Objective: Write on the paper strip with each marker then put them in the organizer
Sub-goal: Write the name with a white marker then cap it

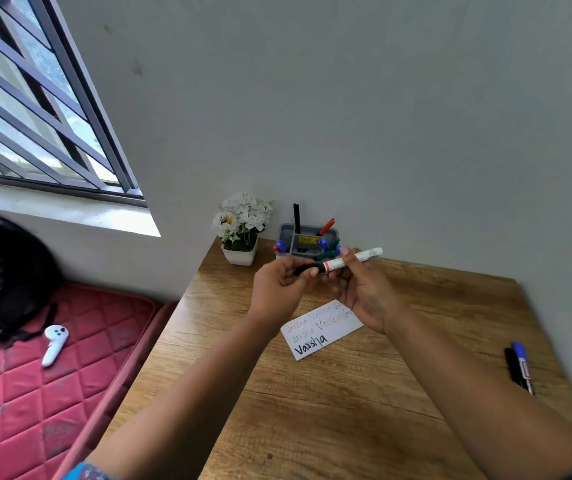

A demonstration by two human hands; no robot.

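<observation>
Worktop (364, 427), wood-grained, bare in the near field. Below the fingers lies the paper strip (322, 329), carrying several faint coloured lines of writing and one bold black line nearest the viewer. Well to the right of the fingers, near the worktop's right edge, rest a blue marker (522, 362) and a black marker (512, 367), touching side by side. Raised above the strip: the left hand (279, 291) pinches the black cap end of a white-barrelled marker (350, 260); the right hand (364, 292) pinches the barrel. Whether the cap is going on or coming off cannot be told; the fresh black line suggests recapping. Next move, as judged: seat the cap, then carry the marker forward. Just beyond the fingers stands the grey organizer (307, 239) against the wall, already holding several markers; a potted white flower (241, 233) crowds its left, leaving the approach from the right open.
</observation>
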